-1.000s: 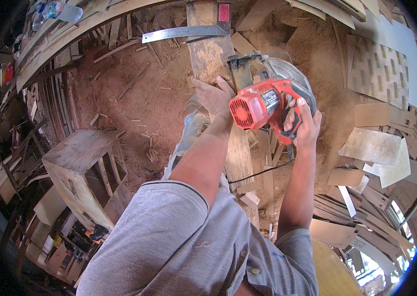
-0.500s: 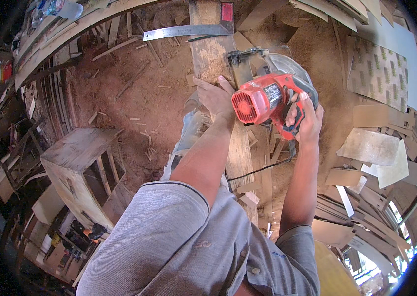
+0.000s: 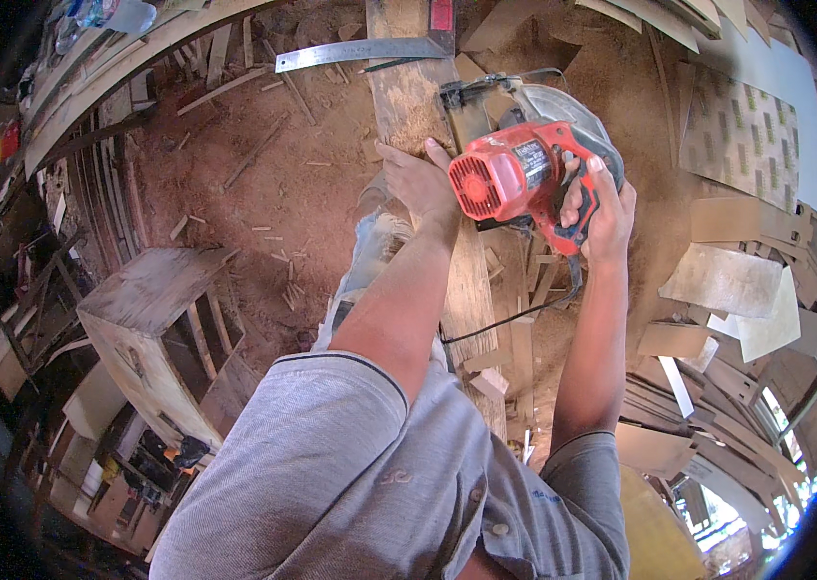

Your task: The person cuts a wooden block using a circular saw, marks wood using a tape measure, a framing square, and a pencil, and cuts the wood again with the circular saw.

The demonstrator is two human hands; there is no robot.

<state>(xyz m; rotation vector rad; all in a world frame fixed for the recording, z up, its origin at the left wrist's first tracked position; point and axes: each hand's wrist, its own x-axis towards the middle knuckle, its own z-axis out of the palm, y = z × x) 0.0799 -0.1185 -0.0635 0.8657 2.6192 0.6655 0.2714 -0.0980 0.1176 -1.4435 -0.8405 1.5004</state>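
From where I stand, the right hand (image 3: 605, 213) grasps the handle of a red-and-black circular saw (image 3: 515, 174) at the right side of a long, worn wooden plank (image 3: 418, 101). The left hand (image 3: 420, 186) lies on the plank beside it; whether it clasps the edge I can't tell. It looks like guiding a cut, calling for steadiness and clear fingers. The blade is hidden; a silver metal square (image 3: 360, 53) is cut off at its far end.

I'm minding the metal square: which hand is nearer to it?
Left. The left hand lies on the plank, below the metal square in view; the right hand, gripping the red saw, is farther down and right.
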